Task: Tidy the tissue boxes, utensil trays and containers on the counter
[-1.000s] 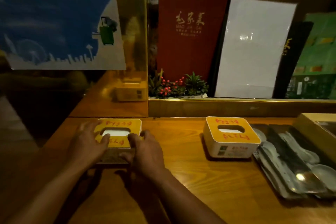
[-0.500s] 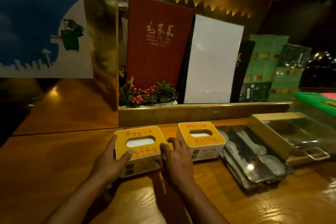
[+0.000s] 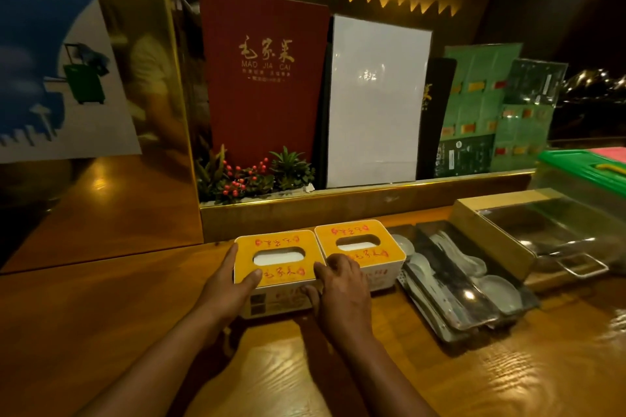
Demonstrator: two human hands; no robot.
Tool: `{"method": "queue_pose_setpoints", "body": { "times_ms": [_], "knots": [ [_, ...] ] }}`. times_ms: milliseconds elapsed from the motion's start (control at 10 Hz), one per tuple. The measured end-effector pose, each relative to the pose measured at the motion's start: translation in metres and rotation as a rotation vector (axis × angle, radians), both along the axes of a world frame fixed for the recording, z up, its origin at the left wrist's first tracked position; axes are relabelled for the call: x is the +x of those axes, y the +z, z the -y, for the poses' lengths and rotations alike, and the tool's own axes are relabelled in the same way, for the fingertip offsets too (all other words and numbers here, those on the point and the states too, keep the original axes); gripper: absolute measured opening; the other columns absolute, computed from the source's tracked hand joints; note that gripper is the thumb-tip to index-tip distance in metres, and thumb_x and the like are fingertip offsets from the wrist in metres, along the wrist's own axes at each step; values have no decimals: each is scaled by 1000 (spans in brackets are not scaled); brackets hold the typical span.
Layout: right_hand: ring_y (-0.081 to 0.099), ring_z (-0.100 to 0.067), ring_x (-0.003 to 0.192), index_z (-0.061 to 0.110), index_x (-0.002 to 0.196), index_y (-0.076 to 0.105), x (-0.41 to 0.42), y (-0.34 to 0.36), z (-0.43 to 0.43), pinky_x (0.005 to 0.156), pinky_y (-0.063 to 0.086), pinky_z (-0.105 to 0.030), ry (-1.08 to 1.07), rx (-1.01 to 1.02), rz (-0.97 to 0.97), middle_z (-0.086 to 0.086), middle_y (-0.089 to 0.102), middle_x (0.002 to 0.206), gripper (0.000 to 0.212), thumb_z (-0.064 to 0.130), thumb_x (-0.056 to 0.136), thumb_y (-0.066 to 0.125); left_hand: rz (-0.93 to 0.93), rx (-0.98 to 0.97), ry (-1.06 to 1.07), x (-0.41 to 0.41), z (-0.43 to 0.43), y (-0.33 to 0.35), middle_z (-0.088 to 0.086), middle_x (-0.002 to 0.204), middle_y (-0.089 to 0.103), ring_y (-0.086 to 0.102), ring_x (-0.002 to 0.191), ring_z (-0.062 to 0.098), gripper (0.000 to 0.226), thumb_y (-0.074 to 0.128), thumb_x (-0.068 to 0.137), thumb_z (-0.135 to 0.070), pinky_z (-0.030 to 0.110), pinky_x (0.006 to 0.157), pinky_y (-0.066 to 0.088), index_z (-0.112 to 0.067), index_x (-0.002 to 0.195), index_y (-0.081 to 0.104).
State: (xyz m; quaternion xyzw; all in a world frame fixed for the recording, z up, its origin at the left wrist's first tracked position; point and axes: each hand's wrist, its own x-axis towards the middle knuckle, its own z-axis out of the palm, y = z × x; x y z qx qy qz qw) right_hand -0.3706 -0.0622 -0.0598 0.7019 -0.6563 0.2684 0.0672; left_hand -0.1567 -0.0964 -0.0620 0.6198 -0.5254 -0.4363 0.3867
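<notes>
Two orange-topped tissue boxes stand side by side on the wooden counter (image 3: 508,366). The left tissue box (image 3: 276,244) is gripped on both sides: my left hand (image 3: 230,284) holds its left edge, my right hand (image 3: 342,288) holds its right front corner. The right tissue box (image 3: 359,234) touches it and is partly covered by my right hand. Right of the boxes lies a dark utensil tray (image 3: 454,298) with white spoons. A clear container (image 3: 555,230) with a wooden edge stands further right.
A raised ledge (image 3: 355,200) runs behind the boxes, carrying a red menu (image 3: 264,78), a white board (image 3: 376,101), green menus (image 3: 481,105) and a small plant (image 3: 254,176). A green-lidded box (image 3: 589,166) sits at the far right. A gold pillar (image 3: 142,78) rises at left.
Both hands have slid the left tissue box rightward across the counter until it meets the right tissue box. The camera has turned right with it.
</notes>
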Motion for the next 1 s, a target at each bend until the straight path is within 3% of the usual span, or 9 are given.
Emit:
{"method": "queue_pose_setpoints", "body": {
  "times_ms": [200,400,700,800,900,1000],
  "knots": [
    [53,-24,108,23,117,68,-6,1,4,87,51,-43,7,-6,10,-2,60,115,42,46,82,74,-9,-11,3,-7,2,-1,-2,140,55,61,113,26,76,63,91,-41,50,87,56,-57,147,16],
    [54,-23,102,24,111,70,-7,0,9,83,51,-41,3,-16,16,0,61,109,39,45,79,78,-14,-23,9,-11,3,2,-1,137,56,60,102,20,73,61,93,-37,39,74,55,-53,149,16],
    [54,-22,102,25,113,70,-7,-1,10,84,51,-42,-2,-30,45,1,61,109,45,49,77,78,-19,-23,42,-18,1,6,5,144,49,55,98,19,73,59,95,-30,32,64,49,-46,152,16],
    [46,-18,112,28,124,63,-14,4,8,95,46,-39,60,61,102,4,55,120,45,52,86,68,33,-23,48,-17,2,7,7,150,43,56,111,28,74,60,95,-32,38,73,51,-43,153,15],
    [46,-13,120,31,131,60,-30,18,0,101,46,-36,144,168,294,8,53,128,47,52,89,64,137,1,91,-18,0,7,9,152,42,54,122,34,73,62,92,-37,44,83,54,-39,153,21],
    [50,-9,119,33,125,65,-64,41,-10,94,48,-28,136,151,460,10,54,132,38,48,90,66,330,-102,139,-22,-2,18,9,155,37,47,131,34,70,64,91,-36,47,91,52,-27,152,31]
  ]
}}
